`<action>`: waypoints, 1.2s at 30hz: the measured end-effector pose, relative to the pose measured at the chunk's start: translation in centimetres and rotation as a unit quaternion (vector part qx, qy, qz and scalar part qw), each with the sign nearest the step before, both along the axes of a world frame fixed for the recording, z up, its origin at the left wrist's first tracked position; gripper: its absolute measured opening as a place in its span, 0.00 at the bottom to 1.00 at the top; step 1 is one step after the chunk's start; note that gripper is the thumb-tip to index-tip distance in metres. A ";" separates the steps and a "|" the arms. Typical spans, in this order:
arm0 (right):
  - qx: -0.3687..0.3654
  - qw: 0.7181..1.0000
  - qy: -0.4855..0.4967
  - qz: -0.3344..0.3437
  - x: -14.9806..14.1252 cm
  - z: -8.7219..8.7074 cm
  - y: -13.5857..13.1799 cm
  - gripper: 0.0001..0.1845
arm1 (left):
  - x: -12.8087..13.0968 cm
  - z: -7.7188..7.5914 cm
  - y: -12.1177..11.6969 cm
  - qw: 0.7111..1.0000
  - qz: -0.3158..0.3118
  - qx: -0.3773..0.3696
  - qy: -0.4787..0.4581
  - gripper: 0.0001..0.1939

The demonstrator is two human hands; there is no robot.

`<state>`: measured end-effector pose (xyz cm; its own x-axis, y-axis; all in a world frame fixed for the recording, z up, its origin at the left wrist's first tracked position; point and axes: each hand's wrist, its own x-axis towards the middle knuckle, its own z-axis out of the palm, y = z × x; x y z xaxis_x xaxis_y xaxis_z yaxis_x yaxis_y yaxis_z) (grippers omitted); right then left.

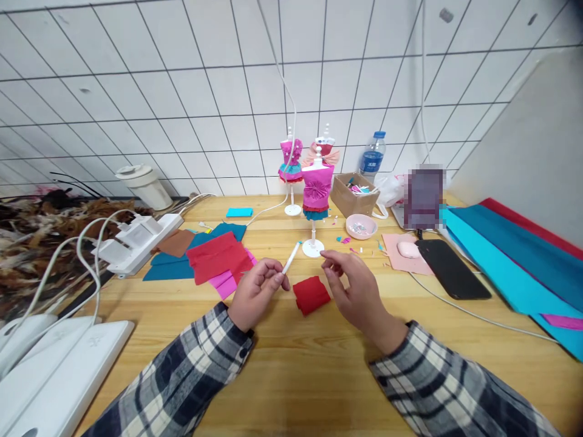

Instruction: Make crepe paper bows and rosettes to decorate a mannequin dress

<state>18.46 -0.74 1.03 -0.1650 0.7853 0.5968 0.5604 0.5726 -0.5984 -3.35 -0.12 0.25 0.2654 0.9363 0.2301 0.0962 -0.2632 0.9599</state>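
My left hand (pixel 260 291) is closed around a slim white pen-like stick (pixel 291 257), which tilts up toward the right. My right hand (pixel 353 290) holds nothing that I can see; its fingers are curled but apart, with the index fingertip near the base of a small dress form. Between the hands, a folded piece of red cloth (pixel 312 295) lies on the table. Just behind stands that white mini dress form (pixel 313 233), dressed in a magenta top (pixel 317 185) with a gathered bow and a teal-and-red ruffled skirt.
Red (pixel 214 258), teal and magenta cloth pieces lie left. Two more dress forms (pixel 291 161) stand behind, near a cardboard box (pixel 354 194) and a pink bowl (pixel 361 227) of small bits. A phone (pixel 453 269) and cable lie right; a power strip (pixel 146 243) is left.
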 end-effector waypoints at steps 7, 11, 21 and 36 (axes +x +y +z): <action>-0.022 0.997 -0.038 0.070 0.7 -0.6 -0.6 0.29 | 2.1 -0.1 -1.5 0.995 -0.089 -0.039 0.008 0.10; -0.008 0.995 -0.019 0.099 0.7 -0.3 -0.7 0.31 | 2.3 0.7 -1.3 0.983 -0.131 0.039 0.122 0.13; -0.041 0.996 0.019 0.073 0.0 0.5 -2.3 0.09 | 2.0 0.5 -1.3 0.972 -0.049 0.110 0.200 0.14; -0.045 0.998 -0.004 0.051 -0.6 -0.5 -2.3 0.13 | 2.5 0.2 -2.2 0.934 -0.003 0.193 0.301 0.12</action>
<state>17.87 -3.09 0.48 -0.2514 0.8140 0.5237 0.5059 0.5718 -0.6459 -0.85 -2.29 0.47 0.4596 0.8130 0.3576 0.5857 -0.5801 0.5661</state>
